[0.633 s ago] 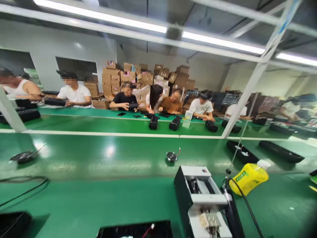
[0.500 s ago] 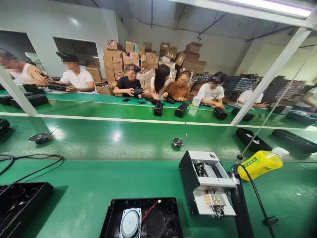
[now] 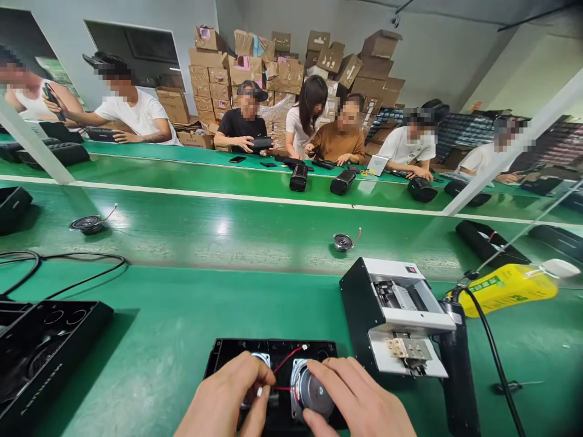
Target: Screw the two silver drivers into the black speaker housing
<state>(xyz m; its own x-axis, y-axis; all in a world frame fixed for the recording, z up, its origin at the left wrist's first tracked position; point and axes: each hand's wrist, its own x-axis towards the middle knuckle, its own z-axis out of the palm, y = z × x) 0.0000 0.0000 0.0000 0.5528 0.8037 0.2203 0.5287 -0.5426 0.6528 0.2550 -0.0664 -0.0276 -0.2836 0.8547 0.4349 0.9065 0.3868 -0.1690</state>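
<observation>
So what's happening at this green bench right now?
A person works over a black speaker housing lying on the green bench. The right hand rests on a round speaker driver set in it, while the left hand pinches its red wire. A white machine stands alongside. Other people sit across the belt, handling black speakers.

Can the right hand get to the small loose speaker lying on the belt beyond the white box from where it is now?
Probably yes: the right hand rests on the speaker in the black housing, and bare green belt lies between it and the loose speaker, left of the white box.
</observation>
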